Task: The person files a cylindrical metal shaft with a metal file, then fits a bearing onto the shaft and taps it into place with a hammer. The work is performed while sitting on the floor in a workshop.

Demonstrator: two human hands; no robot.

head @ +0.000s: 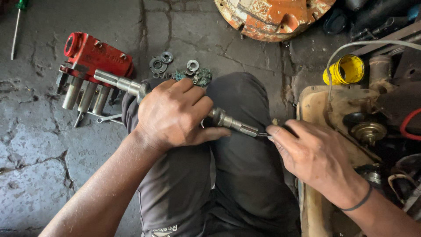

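Over my lap, left hand (173, 115) fingers clamp the steel shaft (228, 120), right hand (309, 153) fingers pinch a thin tool at its slotted tip; red housing (98, 55) beyond them lies untouched.

Both forearms are seen bare, with no sleeves reaching them. A thin black band (360, 202) is worn around the wrist behind the fingers of the right hand (313, 157). Nothing is worn on the wrist behind the fingers of the left hand (173, 115), and no rings are seen on either hand. The legs below the fingers are covered by dark grey fabric trousers (237, 175), creased over the knees, with a small pale printed mark near the lower hem edge.
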